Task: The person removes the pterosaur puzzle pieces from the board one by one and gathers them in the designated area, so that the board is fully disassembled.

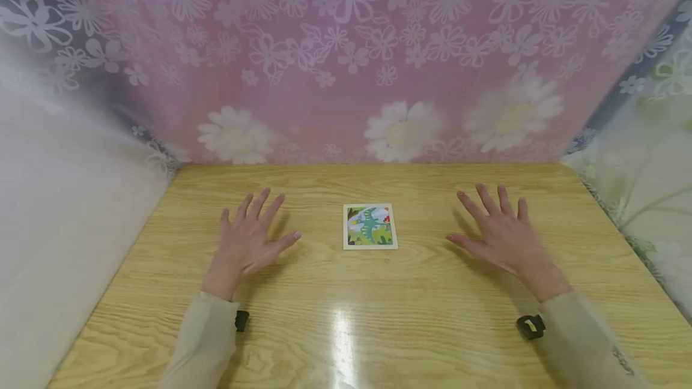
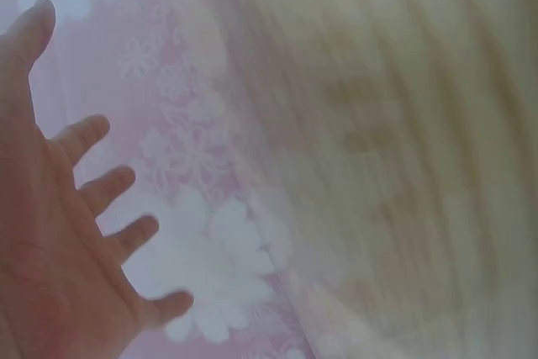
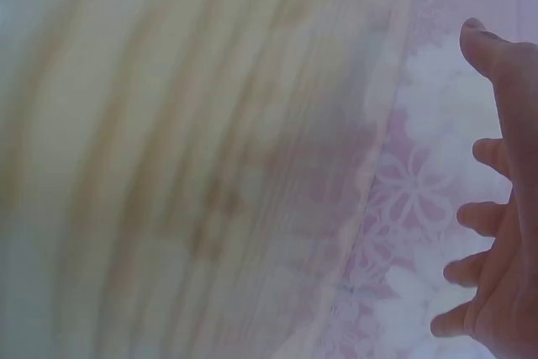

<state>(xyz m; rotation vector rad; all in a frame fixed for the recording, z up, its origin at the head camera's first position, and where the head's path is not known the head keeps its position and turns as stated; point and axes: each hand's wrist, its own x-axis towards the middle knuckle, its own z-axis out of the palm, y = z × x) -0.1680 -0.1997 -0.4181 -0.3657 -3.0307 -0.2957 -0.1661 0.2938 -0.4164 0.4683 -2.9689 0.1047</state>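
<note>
A small square picture puzzle or card [image 1: 370,226] with a pale border lies flat on the wooden table, showing a green dinosaur on a bright background. To its left, my left hand [image 1: 248,245] is held over the table with fingers spread, holding nothing. On the other side, my right hand [image 1: 503,239] is likewise spread and apart from the picture. The left wrist view shows the left palm [image 2: 59,241] with its fingers extended. In the right wrist view the right hand [image 3: 513,233] is partly cut off by the frame edge.
The wood-grain table [image 1: 373,293] ends at a pink flowered curtain [image 1: 324,77] along the back. A pale sheet [image 1: 65,197] hangs at the left, and flowered cloth [image 1: 649,197] at the right. Dark straps [image 1: 531,326] sit at both sleeves.
</note>
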